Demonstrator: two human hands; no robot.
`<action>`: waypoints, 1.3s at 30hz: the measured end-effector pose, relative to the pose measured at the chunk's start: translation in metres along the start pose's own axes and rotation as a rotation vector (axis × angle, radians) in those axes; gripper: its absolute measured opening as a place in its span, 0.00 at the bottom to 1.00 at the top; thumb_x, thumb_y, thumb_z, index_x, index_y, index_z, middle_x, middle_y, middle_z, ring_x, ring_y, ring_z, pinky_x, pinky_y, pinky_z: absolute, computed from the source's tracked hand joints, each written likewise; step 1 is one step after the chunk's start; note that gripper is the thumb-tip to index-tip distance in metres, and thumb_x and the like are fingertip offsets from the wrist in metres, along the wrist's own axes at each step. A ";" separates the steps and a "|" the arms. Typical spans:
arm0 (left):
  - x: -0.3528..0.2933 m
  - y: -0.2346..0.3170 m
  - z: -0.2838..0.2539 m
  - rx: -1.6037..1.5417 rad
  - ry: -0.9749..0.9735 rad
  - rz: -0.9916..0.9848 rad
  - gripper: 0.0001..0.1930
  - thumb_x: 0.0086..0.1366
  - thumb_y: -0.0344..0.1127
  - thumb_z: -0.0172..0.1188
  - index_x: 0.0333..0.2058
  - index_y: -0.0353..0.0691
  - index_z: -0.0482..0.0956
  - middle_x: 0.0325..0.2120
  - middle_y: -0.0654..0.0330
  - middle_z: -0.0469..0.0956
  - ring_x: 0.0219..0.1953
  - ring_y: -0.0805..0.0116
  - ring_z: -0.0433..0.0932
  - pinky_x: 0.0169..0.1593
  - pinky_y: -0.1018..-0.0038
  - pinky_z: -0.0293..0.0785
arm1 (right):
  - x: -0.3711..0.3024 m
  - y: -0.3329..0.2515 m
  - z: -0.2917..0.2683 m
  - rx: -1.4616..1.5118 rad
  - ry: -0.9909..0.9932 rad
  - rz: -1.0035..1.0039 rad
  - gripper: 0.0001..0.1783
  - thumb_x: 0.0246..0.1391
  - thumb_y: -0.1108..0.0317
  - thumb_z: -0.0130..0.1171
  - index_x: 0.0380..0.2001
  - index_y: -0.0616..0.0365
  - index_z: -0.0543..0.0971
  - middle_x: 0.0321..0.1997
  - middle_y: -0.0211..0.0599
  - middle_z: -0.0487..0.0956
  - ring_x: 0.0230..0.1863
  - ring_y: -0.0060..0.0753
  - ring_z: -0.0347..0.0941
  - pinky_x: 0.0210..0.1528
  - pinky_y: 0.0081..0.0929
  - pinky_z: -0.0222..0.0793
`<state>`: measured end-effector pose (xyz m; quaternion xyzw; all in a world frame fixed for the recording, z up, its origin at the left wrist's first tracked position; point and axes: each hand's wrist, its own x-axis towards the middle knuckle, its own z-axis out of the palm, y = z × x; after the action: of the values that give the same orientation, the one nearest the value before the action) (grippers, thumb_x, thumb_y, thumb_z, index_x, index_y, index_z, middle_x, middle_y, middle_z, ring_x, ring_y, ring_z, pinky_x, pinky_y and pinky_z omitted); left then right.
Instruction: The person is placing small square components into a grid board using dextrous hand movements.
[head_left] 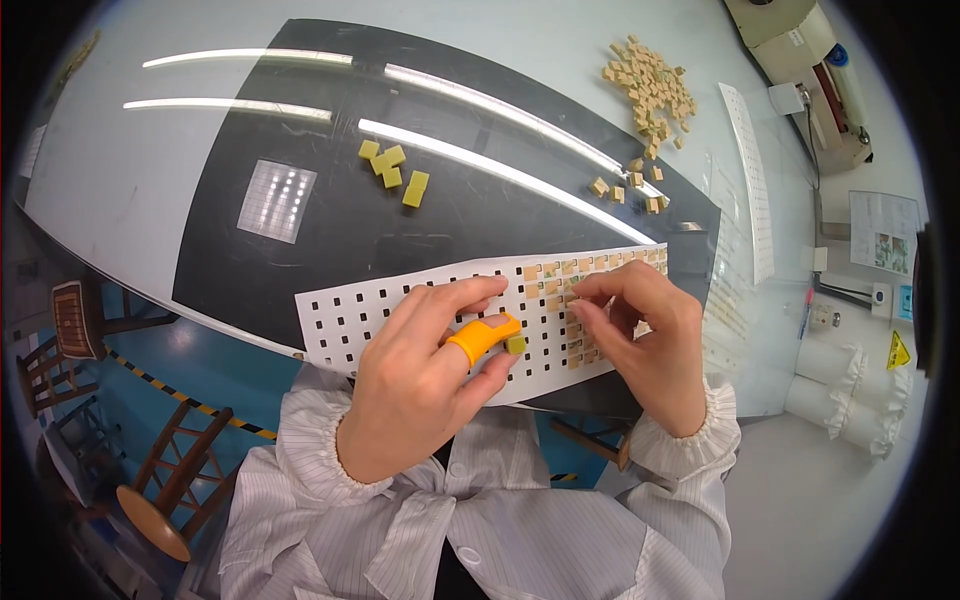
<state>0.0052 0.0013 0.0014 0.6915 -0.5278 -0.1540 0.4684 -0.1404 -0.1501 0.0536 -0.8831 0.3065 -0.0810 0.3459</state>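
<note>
My left hand (415,365) is closed, with a yellow-green cube (516,344) pinched between the thumb and a finger wearing an orange finger cot (480,336). Beneath both hands lies a white sheet (327,314) with rows of small black square holes. Toward its right end, small tan square pieces (532,273) cover many of those holes. My right hand (655,330) hovers at these pieces, thumb and index finger brought together. Whatever lies between its fingertips is too small to make out.
Several yellow-green cubes (392,177) sit on the dark mat (340,220), beside a pale rectangular sheet (278,200). At the far right spreads a pile of small tan pieces (650,90), some strayed nearer. A long white strip (745,180) and a beige machine (805,80) lie beyond. Wooden stools (165,480) stand lower left.
</note>
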 end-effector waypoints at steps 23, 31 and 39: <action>0.001 -0.001 0.000 0.006 -0.019 0.016 0.13 0.44 0.24 0.70 0.32 0.31 0.83 0.44 0.59 0.80 0.38 0.63 0.78 0.39 0.72 0.76 | 0.010 -0.012 -0.003 0.694 -0.401 0.489 0.05 0.55 0.74 0.63 0.30 0.64 0.77 0.26 0.30 0.79 0.24 0.17 0.75 0.25 0.12 0.70; 0.000 -0.002 0.000 -0.004 -0.016 0.015 0.13 0.44 0.24 0.71 0.32 0.31 0.83 0.45 0.59 0.80 0.40 0.62 0.77 0.40 0.72 0.75 | 0.015 -0.012 0.001 0.715 -0.497 0.583 0.05 0.58 0.73 0.61 0.31 0.64 0.77 0.25 0.32 0.79 0.22 0.18 0.76 0.24 0.13 0.72; 0.000 -0.001 0.000 0.008 -0.014 0.010 0.13 0.44 0.25 0.71 0.32 0.32 0.83 0.45 0.60 0.80 0.40 0.63 0.77 0.40 0.72 0.75 | 0.014 -0.013 0.002 0.695 -0.498 0.587 0.06 0.58 0.72 0.61 0.32 0.65 0.77 0.25 0.32 0.79 0.22 0.18 0.77 0.24 0.13 0.72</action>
<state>0.0059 0.0013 0.0005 0.6896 -0.5353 -0.1544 0.4627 -0.1218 -0.1501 0.0596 -0.5855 0.4046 0.1351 0.6894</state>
